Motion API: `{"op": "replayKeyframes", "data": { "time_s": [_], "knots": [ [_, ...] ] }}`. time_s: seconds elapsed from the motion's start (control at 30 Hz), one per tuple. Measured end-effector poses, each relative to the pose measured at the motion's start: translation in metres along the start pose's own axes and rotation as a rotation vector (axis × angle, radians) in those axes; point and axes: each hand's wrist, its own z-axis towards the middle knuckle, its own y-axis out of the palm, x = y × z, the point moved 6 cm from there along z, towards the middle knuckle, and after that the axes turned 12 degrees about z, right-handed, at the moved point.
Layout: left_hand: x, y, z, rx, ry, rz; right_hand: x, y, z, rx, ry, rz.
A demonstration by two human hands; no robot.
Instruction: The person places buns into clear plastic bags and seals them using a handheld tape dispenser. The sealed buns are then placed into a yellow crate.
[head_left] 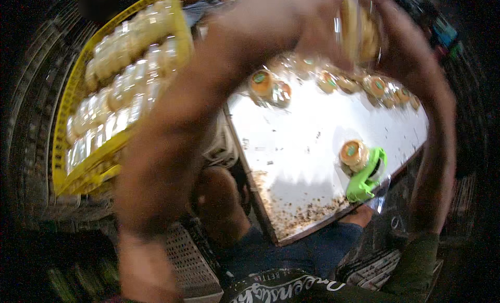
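Note:
Both hands are raised at the top of the view, smeared by motion. Between my left hand (320, 34) and my right hand (398, 40) is a clear plastic pack of yellowish food (360, 34), gripped from both sides. Its exact contents are too blurred to name. Below, on the white tabletop (297, 141), a bright green tape dispenser (362, 184) lies near the right edge. Touching it is a clear pack with a round brown end and a green mark (353, 153). Several similar packs (377, 85) lie along the table's far side.
A yellow crate (60, 146) at the left holds rows of clear plastic packs (122, 84) with pale contents. Brown crumbs (302, 215) litter the near corner of the table. My knee (221, 199) is beside the table's left edge. A perforated plastic crate (191, 258) stands at the lower left.

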Motion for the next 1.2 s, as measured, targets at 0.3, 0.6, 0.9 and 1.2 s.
{"op": "replayKeyframes", "data": {
  "time_s": [0.3,0.6,0.9,1.2],
  "knots": [
    [-0.272,-0.107,-0.156,-0.338,-0.637,0.061,-0.208,0.124,0.262,-0.089,-0.3,-0.351],
    [-0.292,0.024,-0.238,-0.777,-0.38,-0.192,-0.174,0.28,0.281,-0.598,-0.267,-0.161],
    [-0.323,-0.016,-0.296,-0.994,-0.707,-0.195,-0.019,0.195,0.137,0.107,0.138,0.734],
    [-0.217,-0.066,-0.215,-0.914,-1.265,0.007,0.054,0.356,-0.038,-0.016,0.564,0.345]
  ]
}}
